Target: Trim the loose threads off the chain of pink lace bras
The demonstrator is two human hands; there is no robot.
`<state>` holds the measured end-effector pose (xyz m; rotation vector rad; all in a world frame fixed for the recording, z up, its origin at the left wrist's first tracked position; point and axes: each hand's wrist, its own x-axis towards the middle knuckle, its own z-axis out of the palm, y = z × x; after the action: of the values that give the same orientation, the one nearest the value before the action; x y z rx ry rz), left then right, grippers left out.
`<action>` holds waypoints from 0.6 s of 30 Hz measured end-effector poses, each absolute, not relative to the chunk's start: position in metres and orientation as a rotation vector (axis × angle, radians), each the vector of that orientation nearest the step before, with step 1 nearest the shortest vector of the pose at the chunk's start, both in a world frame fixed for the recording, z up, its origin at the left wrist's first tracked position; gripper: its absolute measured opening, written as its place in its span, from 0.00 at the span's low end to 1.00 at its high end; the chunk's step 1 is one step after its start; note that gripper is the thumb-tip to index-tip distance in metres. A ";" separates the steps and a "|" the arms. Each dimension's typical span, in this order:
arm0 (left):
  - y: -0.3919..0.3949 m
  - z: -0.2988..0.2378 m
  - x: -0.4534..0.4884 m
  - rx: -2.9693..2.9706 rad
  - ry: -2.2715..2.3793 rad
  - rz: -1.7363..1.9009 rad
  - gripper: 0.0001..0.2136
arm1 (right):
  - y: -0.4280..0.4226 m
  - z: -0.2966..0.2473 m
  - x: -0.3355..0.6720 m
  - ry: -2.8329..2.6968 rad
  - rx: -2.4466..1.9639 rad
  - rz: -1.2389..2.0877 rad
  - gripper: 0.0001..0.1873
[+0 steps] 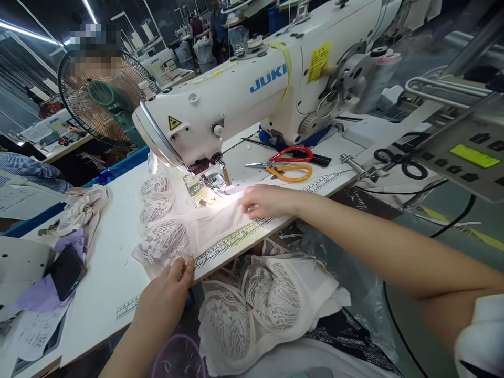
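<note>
A pale pink lace garment piece (173,231) lies on the white table (106,273) under the head of a white JUKI sewing machine (236,89). My left hand (167,291) pinches the near lace edge of this piece at the table's front edge. Further right, my right hand (262,202) rests with its fingers pressed flat on the smooth fabric, right of the needle and presser foot (222,181). A printed ruler strip (232,241) runs along the table edge between my hands.
Red-handled and orange-handled scissors (289,163) lie behind my right hand. More lace garments (255,304) are heaped below the table edge. Fabric pieces (81,210), a dark phone (66,270) and papers sit at the left. A fan (98,100) stands behind; a control panel (464,157) at the right.
</note>
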<state>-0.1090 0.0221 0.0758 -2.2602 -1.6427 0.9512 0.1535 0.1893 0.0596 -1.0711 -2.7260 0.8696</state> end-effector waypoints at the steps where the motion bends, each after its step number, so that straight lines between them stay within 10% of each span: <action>1: 0.022 0.076 -0.108 -2.258 -1.641 0.958 0.29 | 0.190 0.059 0.154 -2.729 -1.062 0.873 0.08; 18: 0.021 0.080 -0.107 -2.249 -1.647 0.901 0.27 | 0.197 0.055 0.160 -2.717 -0.959 0.931 0.10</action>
<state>-0.1068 0.0212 0.0803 -2.2485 -1.6470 0.9008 0.1597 0.1968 0.0550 -0.9592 -2.7171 0.9312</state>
